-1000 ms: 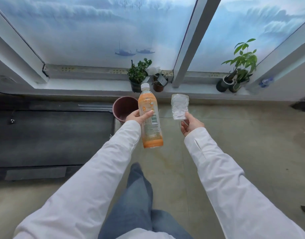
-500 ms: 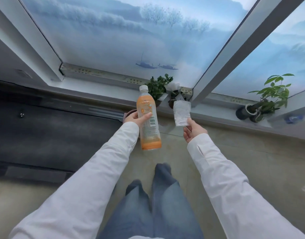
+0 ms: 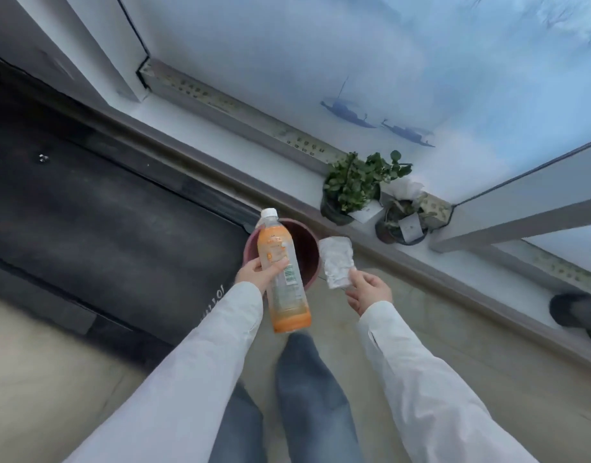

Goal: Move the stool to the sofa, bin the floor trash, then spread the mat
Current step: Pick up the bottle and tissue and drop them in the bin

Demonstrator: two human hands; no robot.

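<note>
Nearest the camera, two white sleeves reach forward over two denim-clad legs. The left hand (image 3: 259, 274) is wrapped around the middle of one orange-labelled bottle (image 3: 282, 274), thumb across the barcode side and the other fingers hidden behind it; the bottle's long axis runs nearly upright in the view, white cap pointing away from the person and tilted slightly left, orange base toward the knees. The right hand (image 3: 367, 292) pinches the lower edge of one crumpled white wrapper (image 3: 337, 262) between thumb and fingertips, the wrapper standing up above them. Just beyond both items sits one dark red bin (image 3: 306, 243), open mouth up, beside a black mat (image 3: 97, 208). Farther off, two small potted plants (image 3: 352, 187) stand on the windowsill.
</note>
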